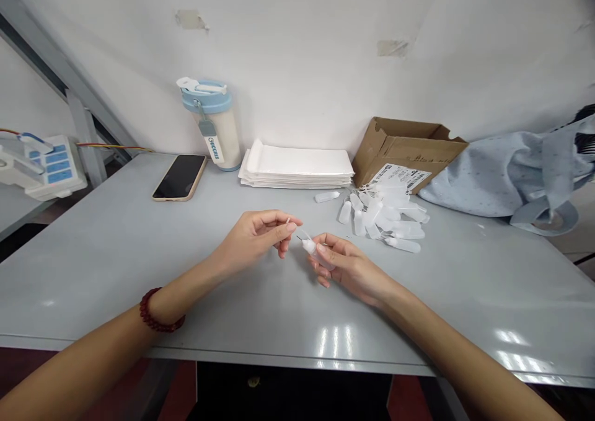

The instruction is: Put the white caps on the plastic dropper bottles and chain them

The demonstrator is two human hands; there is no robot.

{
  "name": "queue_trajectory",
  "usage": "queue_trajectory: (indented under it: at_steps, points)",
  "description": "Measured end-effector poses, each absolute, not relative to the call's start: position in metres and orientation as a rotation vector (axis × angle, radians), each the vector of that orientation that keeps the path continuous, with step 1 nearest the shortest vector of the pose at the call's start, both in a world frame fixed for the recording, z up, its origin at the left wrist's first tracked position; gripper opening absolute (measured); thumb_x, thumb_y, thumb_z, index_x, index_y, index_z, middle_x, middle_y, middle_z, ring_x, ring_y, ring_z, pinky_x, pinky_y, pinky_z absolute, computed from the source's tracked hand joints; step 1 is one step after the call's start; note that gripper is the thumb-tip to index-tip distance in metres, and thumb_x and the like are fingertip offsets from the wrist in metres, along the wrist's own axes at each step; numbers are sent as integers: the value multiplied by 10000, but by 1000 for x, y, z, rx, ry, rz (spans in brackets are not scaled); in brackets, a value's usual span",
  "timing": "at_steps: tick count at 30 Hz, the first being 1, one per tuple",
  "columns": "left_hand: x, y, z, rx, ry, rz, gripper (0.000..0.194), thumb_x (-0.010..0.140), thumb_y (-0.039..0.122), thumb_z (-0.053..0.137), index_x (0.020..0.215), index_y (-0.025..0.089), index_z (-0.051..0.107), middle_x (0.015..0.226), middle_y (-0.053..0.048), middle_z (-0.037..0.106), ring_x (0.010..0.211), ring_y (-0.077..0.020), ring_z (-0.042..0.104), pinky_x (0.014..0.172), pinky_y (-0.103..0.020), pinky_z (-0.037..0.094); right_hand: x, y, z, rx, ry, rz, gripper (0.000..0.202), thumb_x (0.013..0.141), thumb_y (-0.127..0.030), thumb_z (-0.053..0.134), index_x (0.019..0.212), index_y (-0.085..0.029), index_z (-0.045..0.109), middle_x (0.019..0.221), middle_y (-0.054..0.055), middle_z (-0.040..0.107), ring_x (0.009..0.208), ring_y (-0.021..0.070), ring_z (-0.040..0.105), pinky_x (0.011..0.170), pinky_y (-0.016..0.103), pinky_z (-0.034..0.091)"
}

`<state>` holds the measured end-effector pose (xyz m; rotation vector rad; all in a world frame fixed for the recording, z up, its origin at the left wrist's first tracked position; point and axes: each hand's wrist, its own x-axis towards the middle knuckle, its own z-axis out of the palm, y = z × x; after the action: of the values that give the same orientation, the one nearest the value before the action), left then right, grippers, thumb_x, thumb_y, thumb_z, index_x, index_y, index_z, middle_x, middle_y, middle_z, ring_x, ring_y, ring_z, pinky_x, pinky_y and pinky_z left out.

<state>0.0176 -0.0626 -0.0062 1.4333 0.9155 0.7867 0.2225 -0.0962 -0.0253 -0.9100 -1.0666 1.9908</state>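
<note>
The right hand [346, 265] closes thumb and fingers around a small bottle [312, 249], its tip toward the left hand [261, 232], whose thumb and fingers pinch a small white piece [288, 221]. More bottles [374, 213] lie piled on the bench [260, 312] beyond the right hand.

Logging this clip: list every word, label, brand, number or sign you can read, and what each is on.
"GUCC...", last letters uncertain: on the tumbler.
"Bla...", handwritten, rest unclear: on the cardboard box.
Printed label on the box: too small and blurred to read.
White device at far left: any markings unreadable.
</note>
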Motion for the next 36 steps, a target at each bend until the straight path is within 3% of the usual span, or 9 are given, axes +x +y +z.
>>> queue_trajectory:
  at_steps: [12,20,27,36]
  points:
    - [11,-54,-10,1279,973,898,184,764,320,704,856,163,681,771,-5,646,673,-111,584,709,-272,470,225,-91,-28,-1033,-1139,1823,269,818,-412,628,792,-146,598,770,17,562,613,98,441,630,257,372]
    - [14,-54,-6,1398,1057,669,221,751,360,694,786,142,678,708,-17,664,643,-125,589,675,-278,497,227,-91,-23,-949,-1074,1842,319,874,-409,553,682,-154,557,695,10,521,600,104,425,628,260,366]
    - [15,-60,-2,1533,1052,627,250,788,395,642,828,153,693,751,-23,673,638,-121,586,641,-257,491,228,-93,-19,-1047,-1079,1793,322,863,-457,540,731,-164,565,596,-36,402,517,87,318,541,245,337]
    - [16,-65,-1,1676,974,606,235,828,394,597,854,175,678,744,1,631,657,-110,553,652,-233,482,226,-96,-16,-1100,-1173,1789,419,844,-496,547,586,-184,439,481,-81,251,445,69,227,464,231,272]
